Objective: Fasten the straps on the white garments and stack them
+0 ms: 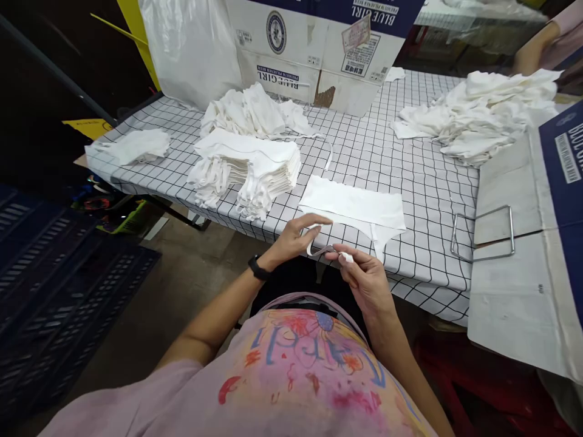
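A white cloth garment (353,203) with narrow straps lies flat at the table's front edge, its straps toward me. My right hand (364,276) pinches the end of one thin white strap (322,249), and a bit of white shows between the fingers. Just left of it, my left hand (296,238) is beside the strap's loop, with thumb and forefinger apart; a dark band circles that wrist. To the left rises a neat stack of similar white garments (248,161), their straps hanging over the front edge.
A loose white heap (255,112) sits behind the stack, and a small pile (132,145) lies far left. Another heap (478,115) is at right. Cartons (314,54) stand at the back, and an open carton (514,261) with a wire handle at right. Another person's arm (537,48) shows top right.
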Tool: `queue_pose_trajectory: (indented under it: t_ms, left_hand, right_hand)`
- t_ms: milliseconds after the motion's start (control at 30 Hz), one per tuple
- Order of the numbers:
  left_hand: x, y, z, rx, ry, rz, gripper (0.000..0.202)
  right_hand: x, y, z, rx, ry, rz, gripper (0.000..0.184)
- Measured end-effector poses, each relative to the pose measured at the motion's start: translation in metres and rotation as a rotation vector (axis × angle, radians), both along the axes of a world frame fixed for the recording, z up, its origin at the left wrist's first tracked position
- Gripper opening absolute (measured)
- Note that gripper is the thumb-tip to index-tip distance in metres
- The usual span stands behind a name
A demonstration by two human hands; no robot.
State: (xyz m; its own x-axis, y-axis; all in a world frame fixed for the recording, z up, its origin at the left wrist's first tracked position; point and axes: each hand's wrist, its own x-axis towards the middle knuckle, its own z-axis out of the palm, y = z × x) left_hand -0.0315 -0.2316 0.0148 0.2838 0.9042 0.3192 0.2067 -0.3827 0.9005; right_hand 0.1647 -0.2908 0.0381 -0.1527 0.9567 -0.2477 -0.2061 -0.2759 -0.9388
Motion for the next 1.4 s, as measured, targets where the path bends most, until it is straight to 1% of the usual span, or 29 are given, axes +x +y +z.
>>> queue_pose_trajectory:
  t_ms: [67, 167, 233, 333, 400, 500, 633, 733, 767, 833, 900, 933, 1000, 1067, 1133, 1300, 1400]
  left_hand:
    - [0.002, -0.018, 0.001, -0.127, -0.088, -0.077, 0.031]
    - [0.008, -0.036, -0.004, -0.262, -0.131, -0.118, 0.034]
    - [0.010, -0.040, -0.008, -0.289, -0.125, -0.125, 0.028]
    - [0.009, -0.037, -0.011, -0.241, -0.105, -0.126, 0.022]
    - [0.007, -0.030, -0.011, -0.182, -0.054, -0.152, 0.018]
    - [0.004, -0.012, -0.007, -0.073, 0.035, -0.204, 0.013]
    - [0.000, 0.024, 0.001, 0.098, 0.122, -0.207, 0.012]
    - [-0.003, 0.051, 0.002, 0.122, 0.176, -0.266, 0.014]
    - [-0.003, 0.059, 0.000, 0.135, 0.214, -0.250, 0.014]
    - [-0.004, 0.073, -0.007, 0.188, 0.352, -0.172, 0.014]
    - [-0.002, 0.084, -0.016, 0.260, 0.521, -0.113, 0.022]
    - [-0.001, 0.088, -0.020, 0.290, 0.590, -0.111, 0.024]
    - [0.002, 0.096, -0.026, 0.323, 0.676, -0.142, 0.023]
    - [0.005, 0.101, -0.029, 0.332, 0.719, -0.155, 0.019]
    - [0.007, 0.106, -0.028, 0.324, 0.746, -0.150, 0.019]
    - [0.009, 0.115, -0.028, 0.324, 0.747, -0.152, 0.019]
    - [0.009, 0.119, -0.032, 0.294, 0.690, -0.128, 0.015]
  right_hand:
    - [-0.002, 0.004, -0.004, -0.002, -0.010, -0.010, 0.030]
    - [-0.005, 0.006, -0.010, -0.009, -0.008, -0.015, 0.028]
    - [-0.007, 0.008, -0.014, -0.014, -0.023, -0.026, 0.027]
    - [-0.009, 0.014, -0.018, 0.019, -0.083, -0.062, 0.025]
    - [-0.009, 0.019, -0.020, 0.024, -0.103, -0.084, 0.023]
    - [-0.008, 0.030, -0.020, -0.043, -0.070, -0.098, 0.027]
    - [-0.004, 0.046, -0.017, -0.099, -0.003, -0.136, 0.030]
    - [0.000, 0.057, -0.018, -0.090, 0.002, -0.161, 0.032]
    - [0.001, 0.060, -0.018, -0.088, -0.002, -0.172, 0.034]
    - [0.003, 0.066, -0.020, -0.099, -0.009, -0.191, 0.037]
    - [0.002, 0.071, -0.023, -0.126, -0.010, -0.195, 0.040]
    - [0.001, 0.074, -0.024, -0.142, -0.004, -0.192, 0.040]
    - [-0.002, 0.079, -0.027, -0.177, 0.013, -0.187, 0.041]
    - [-0.005, 0.084, -0.030, -0.208, 0.013, -0.188, 0.041]
    - [-0.007, 0.089, -0.033, -0.210, -0.017, -0.188, 0.040]
    - [-0.010, 0.099, -0.038, -0.136, -0.153, -0.191, 0.033]
    - [-0.013, 0.105, -0.039, -0.152, -0.171, -0.194, 0.031]
